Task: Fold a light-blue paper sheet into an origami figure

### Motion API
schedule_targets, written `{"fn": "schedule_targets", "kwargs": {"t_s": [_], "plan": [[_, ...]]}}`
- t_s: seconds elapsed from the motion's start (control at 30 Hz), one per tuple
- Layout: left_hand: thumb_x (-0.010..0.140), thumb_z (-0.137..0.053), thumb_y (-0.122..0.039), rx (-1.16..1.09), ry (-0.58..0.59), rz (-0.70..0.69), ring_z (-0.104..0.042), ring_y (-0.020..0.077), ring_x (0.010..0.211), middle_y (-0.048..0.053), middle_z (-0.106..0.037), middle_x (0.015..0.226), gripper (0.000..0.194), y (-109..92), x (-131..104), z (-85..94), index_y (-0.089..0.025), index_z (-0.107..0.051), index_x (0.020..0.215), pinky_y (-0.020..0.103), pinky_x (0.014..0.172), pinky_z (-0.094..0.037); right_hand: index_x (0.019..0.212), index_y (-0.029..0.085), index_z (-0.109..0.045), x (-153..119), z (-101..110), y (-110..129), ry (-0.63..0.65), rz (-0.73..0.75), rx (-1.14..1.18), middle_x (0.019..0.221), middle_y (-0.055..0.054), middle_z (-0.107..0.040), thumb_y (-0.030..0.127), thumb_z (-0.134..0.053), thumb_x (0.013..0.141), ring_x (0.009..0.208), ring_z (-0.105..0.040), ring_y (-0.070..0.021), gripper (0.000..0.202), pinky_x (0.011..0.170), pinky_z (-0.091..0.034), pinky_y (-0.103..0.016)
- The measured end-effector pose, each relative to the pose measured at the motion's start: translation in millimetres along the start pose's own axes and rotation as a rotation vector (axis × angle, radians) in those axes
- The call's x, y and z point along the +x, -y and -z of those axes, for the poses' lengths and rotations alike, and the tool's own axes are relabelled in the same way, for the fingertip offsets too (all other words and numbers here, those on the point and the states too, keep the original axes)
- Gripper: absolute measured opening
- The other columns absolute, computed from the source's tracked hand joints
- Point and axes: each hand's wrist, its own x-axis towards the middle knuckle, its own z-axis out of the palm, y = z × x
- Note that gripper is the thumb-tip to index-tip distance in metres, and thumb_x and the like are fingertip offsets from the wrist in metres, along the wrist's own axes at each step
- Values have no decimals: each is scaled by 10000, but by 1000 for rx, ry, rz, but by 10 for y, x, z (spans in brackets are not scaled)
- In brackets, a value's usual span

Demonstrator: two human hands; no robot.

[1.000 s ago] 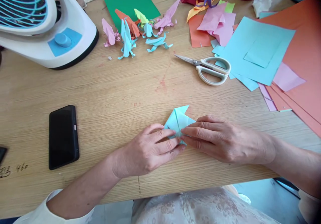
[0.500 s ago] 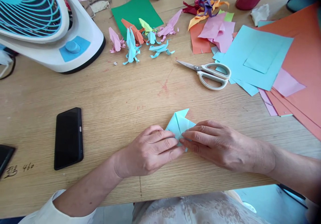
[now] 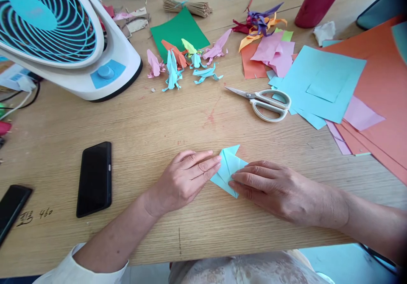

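A folded light-blue sheet of origami paper [image 3: 229, 165] lies on the table in front of me, with pointed flaps at its top and right and crease lines across it. My left hand [image 3: 187, 176] is flat with fingers stretched out, its fingertips on the paper's left edge. At the paper's right side, my right hand [image 3: 276, 190] has its fingers pressed together on the lower right part, holding it. The right thumb is hidden. Beyond the hands, scissors [image 3: 265, 104] with pale handles rest on the table.
Several small folded paper figures [image 3: 173, 70] stand near a green sheet [image 3: 181, 29]. Blue sheets [image 3: 292, 80] and orange sheets [image 3: 381, 76] are stacked at right. A fan [image 3: 121, 72] stands at upper left, a black phone [image 3: 94, 180] nearer. A dark red bottle [image 3: 319, 2] is at the back.
My left hand has shifted up and left off the paper's lower part, and its fingers are straighter. More of the paper's lower corner shows. The view has tilted slightly upward.
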Motion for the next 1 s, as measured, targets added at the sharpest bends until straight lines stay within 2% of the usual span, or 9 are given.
{"fn": "schedule_targets", "kwargs": {"t_s": [0.2, 0.37, 0.67, 0.87, 1.0], "plan": [[937, -504, -69, -23, 54, -14, -467, 264, 1359, 82, -593, 1380, 412, 31, 9, 19, -132, -533, 1343, 435, 998, -407, 1029, 113, -659, -11, -4, -9, 35, 23, -35, 1142, -143, -641, 111, -391, 983, 1007, -616, -230, 271, 845, -537, -404], [956, -458, -75, -68, 84, -12, -413, 247, 1402, 90, -568, 1406, 442, 58, -5, 2, -144, -486, 1391, 431, 1038, -406, 1091, 103, -658, -4, 4, -1, 40, 31, -77, 1186, -142, -636, 106, -361, 989, 991, -620, -234, 314, 836, -540, -397], [953, -445, -75, -20, 144, -32, -425, 273, 1390, 87, -523, 1450, 449, 39, -2, 30, -122, -483, 1398, 458, 1039, -437, 1317, 66, -542, -1, 9, 1, 67, 32, -96, 1143, -149, -651, 126, -339, 1007, 997, -632, -220, 375, 861, -533, -385], [959, -430, -86, -16, 148, -34, -435, 267, 1380, 72, -517, 1455, 447, 44, 19, 39, -143, -488, 1398, 459, 1034, -436, 1086, 110, -654, -8, -9, -3, 66, 25, -57, 1237, -141, -612, 100, -310, 999, 1014, -613, -226, 355, 853, -535, -402], [956, -448, -95, -36, 144, -34, -450, 267, 1366, 63, -506, 1466, 439, 72, 33, 22, -151, -498, 1388, 464, 1027, -430, 1066, 111, -650, -13, -16, -8, 76, 18, -51, 1253, -137, -604, 106, -343, 992, 1031, -602, -234, 316, 869, -533, -408]]}}
